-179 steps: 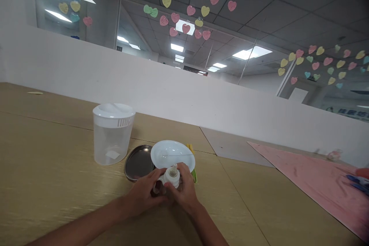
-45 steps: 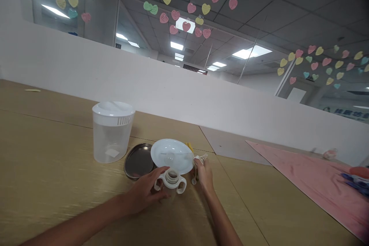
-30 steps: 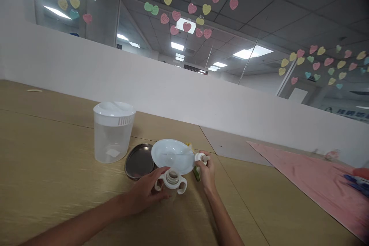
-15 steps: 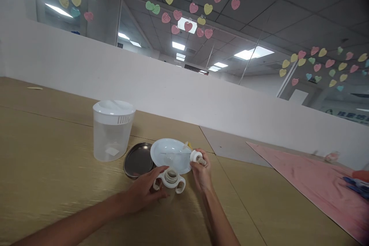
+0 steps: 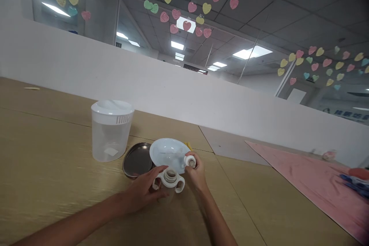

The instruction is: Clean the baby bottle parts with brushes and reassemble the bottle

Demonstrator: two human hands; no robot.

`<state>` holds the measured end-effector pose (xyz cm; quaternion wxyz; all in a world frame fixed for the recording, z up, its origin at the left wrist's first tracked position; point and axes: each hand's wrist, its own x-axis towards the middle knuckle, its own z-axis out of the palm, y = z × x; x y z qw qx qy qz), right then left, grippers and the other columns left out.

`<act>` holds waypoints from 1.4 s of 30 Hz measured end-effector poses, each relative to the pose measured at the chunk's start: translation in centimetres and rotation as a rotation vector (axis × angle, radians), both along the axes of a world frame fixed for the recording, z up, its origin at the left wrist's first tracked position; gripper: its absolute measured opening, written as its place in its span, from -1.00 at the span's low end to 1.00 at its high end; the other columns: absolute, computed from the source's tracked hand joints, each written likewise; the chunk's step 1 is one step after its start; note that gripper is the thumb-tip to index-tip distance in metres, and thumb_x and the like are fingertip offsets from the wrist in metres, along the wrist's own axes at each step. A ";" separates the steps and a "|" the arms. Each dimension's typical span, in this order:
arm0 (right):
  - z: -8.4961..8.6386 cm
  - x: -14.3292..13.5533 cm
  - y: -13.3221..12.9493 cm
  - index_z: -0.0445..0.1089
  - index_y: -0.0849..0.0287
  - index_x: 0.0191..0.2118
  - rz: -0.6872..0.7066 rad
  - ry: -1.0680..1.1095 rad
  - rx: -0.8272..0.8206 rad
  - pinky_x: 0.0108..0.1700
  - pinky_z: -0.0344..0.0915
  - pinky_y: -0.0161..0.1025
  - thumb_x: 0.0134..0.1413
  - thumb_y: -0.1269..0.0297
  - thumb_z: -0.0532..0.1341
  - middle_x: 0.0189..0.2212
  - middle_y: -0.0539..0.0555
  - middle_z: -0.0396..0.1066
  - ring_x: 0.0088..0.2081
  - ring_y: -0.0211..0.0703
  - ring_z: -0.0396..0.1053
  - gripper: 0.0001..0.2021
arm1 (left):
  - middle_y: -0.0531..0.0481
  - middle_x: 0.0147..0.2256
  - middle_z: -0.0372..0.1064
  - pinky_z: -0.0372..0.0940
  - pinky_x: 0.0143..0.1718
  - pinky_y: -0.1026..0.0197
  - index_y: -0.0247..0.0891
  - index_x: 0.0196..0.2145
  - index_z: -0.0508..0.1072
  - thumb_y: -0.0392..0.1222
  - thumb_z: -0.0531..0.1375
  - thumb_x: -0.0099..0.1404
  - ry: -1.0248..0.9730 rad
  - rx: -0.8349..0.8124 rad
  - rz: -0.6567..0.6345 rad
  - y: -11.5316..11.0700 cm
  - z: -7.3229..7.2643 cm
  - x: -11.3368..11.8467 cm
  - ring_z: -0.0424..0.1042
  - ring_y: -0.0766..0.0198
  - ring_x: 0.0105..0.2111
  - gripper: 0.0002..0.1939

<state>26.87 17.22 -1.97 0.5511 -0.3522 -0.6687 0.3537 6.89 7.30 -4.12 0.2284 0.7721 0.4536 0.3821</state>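
My left hand (image 5: 143,187) grips a baby bottle (image 5: 170,177) with two white side handles, which is upright with its mouth uncovered. In my right hand (image 5: 198,173) is the bottle's white nipple cap (image 5: 190,161), pinched between thumb and fingers, its teat pointing towards me. The cap is to the right of the bottle mouth and a little beyond it, over the rim of a pale blue bowl (image 5: 158,150). Something clear lies in the bowl, too faint to name. Left of the bowl, a dark metal tray (image 5: 137,160) touches or nearly touches it.
A translucent tub with a white lid (image 5: 112,132) stands behind the tray. Small yellow things (image 5: 188,145) show behind the bowl. On the right a pink cloth (image 5: 305,184) covers the table, with a blue and orange item (image 5: 357,182) on it. A white partition (image 5: 161,88) bounds the back.
My right hand has moved left and slightly towards the bottle with the nipple cap, turning it to face me more. My left hand and the bottle have stayed put.
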 end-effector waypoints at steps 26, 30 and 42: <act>0.9 0.2 -1.2 0.30 0.19 -0.21 0.008 -0.096 0.091 -0.21 0.22 -0.25 -0.22 0.30 0.19 -0.29 0.04 0.36 -0.27 -0.13 0.29 -0.68 | -0.06 -0.05 0.29 0.31 -0.19 0.22 -0.14 0.14 0.05 0.09 0.15 0.19 -0.018 -0.014 -0.016 0.1 -0.2 0.0 0.35 0.18 -0.17 -0.37; 0.7 -0.1 -1.0 0.28 0.20 -0.17 -0.147 -0.106 0.102 -0.18 0.24 -0.20 -0.11 0.16 0.24 -0.25 0.10 0.38 -0.26 -0.12 0.31 -0.65 | -0.08 -0.03 0.28 0.32 -0.20 0.22 -0.14 0.14 0.04 0.09 0.15 0.19 -0.011 -0.016 -0.015 0.0 -0.2 0.0 0.34 0.18 -0.16 -0.36; 0.4 -0.1 -0.8 0.30 0.18 -0.09 -0.291 -0.188 0.287 -0.18 0.26 -0.19 0.00 0.16 0.18 -0.13 0.15 0.29 -0.13 -0.09 0.27 -0.66 | -0.08 -0.02 0.28 0.31 -0.17 0.20 -0.15 0.14 0.04 0.08 0.14 0.19 0.003 -0.002 0.006 0.1 -0.1 0.0 0.34 0.17 -0.15 -0.36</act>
